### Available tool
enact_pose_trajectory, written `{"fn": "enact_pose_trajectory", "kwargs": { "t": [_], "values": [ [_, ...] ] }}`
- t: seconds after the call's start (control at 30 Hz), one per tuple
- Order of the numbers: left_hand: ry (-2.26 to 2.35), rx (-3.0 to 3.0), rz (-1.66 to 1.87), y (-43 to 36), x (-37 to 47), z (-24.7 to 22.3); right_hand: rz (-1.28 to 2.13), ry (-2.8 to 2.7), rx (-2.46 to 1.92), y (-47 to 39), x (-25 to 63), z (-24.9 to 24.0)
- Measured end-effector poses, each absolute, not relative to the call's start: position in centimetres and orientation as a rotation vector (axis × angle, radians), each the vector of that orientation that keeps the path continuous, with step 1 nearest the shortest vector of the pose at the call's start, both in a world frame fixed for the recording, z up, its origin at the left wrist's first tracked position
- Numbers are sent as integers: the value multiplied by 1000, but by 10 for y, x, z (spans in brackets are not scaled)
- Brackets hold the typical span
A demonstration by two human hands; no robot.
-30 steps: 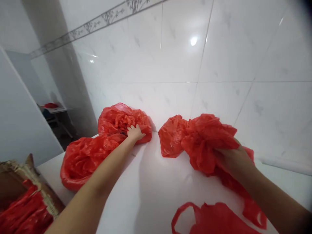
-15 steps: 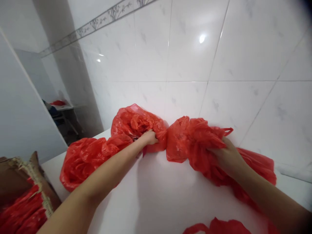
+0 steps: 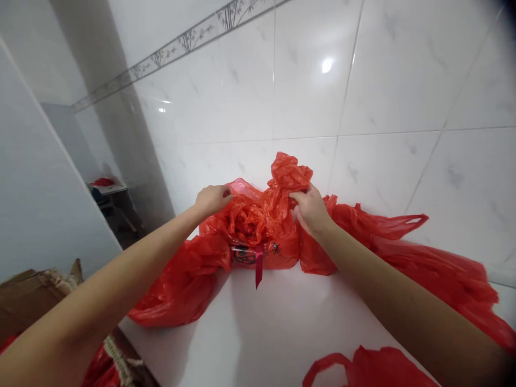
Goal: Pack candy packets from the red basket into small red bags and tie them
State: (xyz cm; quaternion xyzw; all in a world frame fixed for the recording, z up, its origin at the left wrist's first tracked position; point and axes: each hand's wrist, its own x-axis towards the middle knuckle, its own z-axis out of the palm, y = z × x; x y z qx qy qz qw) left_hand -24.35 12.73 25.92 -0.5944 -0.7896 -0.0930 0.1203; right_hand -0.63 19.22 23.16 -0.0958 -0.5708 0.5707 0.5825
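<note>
- Nearest, a red bag with a looped handle lies on the white desk, cut off by the view and apart from both hands
- By the desk's left edge, a torn cardboard box holds red plastic; what it stands on is out of sight
- Farther in on that side, a rounded red bundle sits just beside the printed one
- Near the middle of the far edge is the printed red bundle, its long axis roughly along that edge, a dark red ribbon down its front
- The right hand has its fingers closed on the bundle's gathered neck, which sticks up above the grip
- The left hand is at its upper left, fingers bent inward; whether they pinch the film I cannot tell
- The bundle's body lies below and between both hands, the right one nearer the neck
- Along the far edge, loose red bags run toward the right corner
- Behind stands a tiled wall
</note>
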Motion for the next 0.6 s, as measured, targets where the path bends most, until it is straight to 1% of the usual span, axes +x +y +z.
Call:
{"fn": "enact_pose_trajectory", "kwargs": {
  "t": [0.07,0.2,0.3,0.37,0.47,0.53,0.6],
  "values": [
    [-2309,-1722,-249,135,-258,246,1297,-1333,-170,196,-19,234],
    [-2374,-1794,-229,152,-273,217,1182,-1368,-214,203,-42,232],
    [-2444,-1782,-375,161,-282,220,1043,-1435,-282,211,-63,222],
    [-2461,-1760,-563,162,-287,235,861,-1608,-398,216,-81,210],
    [-2408,-1780,-967,156,-283,262,530,-2060,-647,220,-112,187],
    [-2312,-1858,-1274,146,-269,274,431,-2290,-730,216,-132,173],
    [-2197,-1981,-1533,133,-252,279,423,-2428,-710,210,-147,160]
  ]
}}
